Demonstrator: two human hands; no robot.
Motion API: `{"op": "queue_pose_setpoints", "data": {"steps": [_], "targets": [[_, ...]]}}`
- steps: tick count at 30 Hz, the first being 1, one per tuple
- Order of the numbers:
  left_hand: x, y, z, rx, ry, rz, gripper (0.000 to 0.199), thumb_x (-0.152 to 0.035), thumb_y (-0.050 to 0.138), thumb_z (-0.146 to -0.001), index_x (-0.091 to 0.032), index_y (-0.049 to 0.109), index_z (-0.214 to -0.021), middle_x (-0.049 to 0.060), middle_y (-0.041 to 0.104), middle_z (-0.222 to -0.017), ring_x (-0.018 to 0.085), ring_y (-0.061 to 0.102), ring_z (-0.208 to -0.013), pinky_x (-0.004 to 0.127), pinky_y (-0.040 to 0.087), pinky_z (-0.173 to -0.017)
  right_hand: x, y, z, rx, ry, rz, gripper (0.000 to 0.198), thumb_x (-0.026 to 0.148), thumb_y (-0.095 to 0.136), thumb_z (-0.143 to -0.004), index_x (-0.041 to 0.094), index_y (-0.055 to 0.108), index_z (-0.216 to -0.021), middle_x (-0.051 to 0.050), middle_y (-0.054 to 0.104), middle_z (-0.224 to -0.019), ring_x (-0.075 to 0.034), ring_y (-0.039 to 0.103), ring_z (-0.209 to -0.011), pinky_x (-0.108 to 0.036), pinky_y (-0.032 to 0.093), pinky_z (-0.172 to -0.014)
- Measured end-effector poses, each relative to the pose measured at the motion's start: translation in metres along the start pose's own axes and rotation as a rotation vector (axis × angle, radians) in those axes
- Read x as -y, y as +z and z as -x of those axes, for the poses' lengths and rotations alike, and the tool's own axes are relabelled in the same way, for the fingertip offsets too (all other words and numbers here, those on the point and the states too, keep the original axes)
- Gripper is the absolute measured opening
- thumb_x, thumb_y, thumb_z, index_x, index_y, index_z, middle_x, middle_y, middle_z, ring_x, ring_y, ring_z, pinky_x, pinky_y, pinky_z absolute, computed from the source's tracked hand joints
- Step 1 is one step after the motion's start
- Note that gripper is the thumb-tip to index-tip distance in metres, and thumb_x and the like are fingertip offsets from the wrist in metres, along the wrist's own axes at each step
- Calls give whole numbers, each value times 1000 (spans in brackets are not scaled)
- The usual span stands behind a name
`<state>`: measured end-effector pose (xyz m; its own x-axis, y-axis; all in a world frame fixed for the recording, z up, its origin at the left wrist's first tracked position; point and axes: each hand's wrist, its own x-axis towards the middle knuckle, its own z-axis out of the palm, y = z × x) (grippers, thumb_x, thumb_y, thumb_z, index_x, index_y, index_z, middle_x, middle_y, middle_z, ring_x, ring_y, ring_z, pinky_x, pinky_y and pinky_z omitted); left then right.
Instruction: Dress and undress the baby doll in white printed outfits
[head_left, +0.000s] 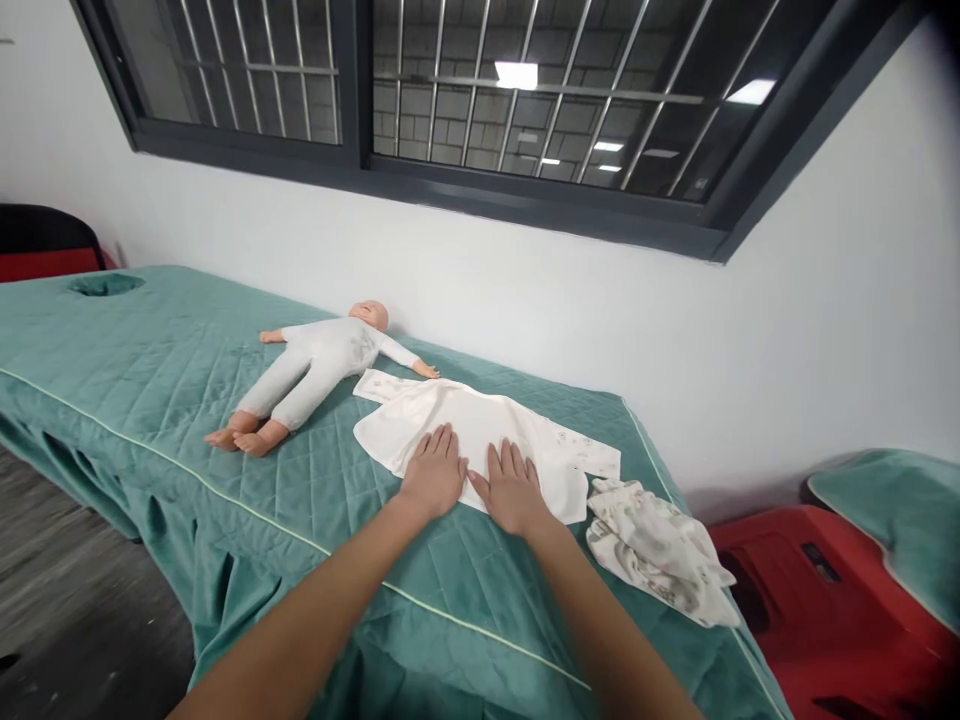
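A small white baby top point(480, 410) lies spread on the green quilted bed cover, its printed sleeves stretched out to both sides. My left hand point(436, 472) rests flat on the lower middle of the top, fingers extended. Beside it, my right hand point(514, 488) also lies flat on the cloth, thumb pointing toward the left one. Neither hand grips anything. To the left, a baby doll point(322, 350) in a white body suit lies on its back, one hand close to the top's left sleeve. A crumpled printed baby garment point(656, 550) sits right of the top.
The green bed cover point(187, 390) has a face hole point(106, 285) at its far left end. Behind the bed is a white wall with a barred window point(525, 100). A red plastic chair point(832, 590) stands against the right end, with a green cushion point(900, 510) on it.
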<state>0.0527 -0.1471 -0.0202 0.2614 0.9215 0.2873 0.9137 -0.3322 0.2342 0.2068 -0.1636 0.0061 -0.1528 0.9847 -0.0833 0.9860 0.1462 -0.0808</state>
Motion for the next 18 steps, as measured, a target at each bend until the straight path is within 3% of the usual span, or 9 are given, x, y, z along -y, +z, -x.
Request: {"op": "queue_pose_setpoints", "data": {"steps": [4,9,14,18], "targets": [[6,-16,39,-12,97,15,55,-36,29,-99,-4,46,-141,19,39,-151,26,34,-143,44,26,-118,2,4,34,-79,-111,43,72,53,27,-98,6,26,-152,-22,15,-160,-30,11,-149,-50,10,-119],[44,-50,72,-3,314,138,46,-36,32,-100,-20,49,-139,5,47,-149,17,37,-141,39,27,-120,15,2,65,-137,-167,41,68,51,31,-98,7,33,-149,-19,23,-159,-29,15,-149,-50,15,-119],[123,-97,51,-298,113,173,41,-34,34,-99,-22,54,-133,3,51,-145,16,42,-138,37,34,-118,53,-18,39,-251,-308,-68,61,47,34,-98,11,37,-148,-13,28,-158,-25,18,-149,-47,19,-120],[209,-130,9,-428,-110,120,45,-37,43,-94,-19,51,-135,8,51,-144,25,43,-136,43,36,-115,91,-37,-35,-335,-350,-254,56,42,37,-97,14,38,-146,-13,37,-154,-25,30,-144,-46,28,-117]]}}
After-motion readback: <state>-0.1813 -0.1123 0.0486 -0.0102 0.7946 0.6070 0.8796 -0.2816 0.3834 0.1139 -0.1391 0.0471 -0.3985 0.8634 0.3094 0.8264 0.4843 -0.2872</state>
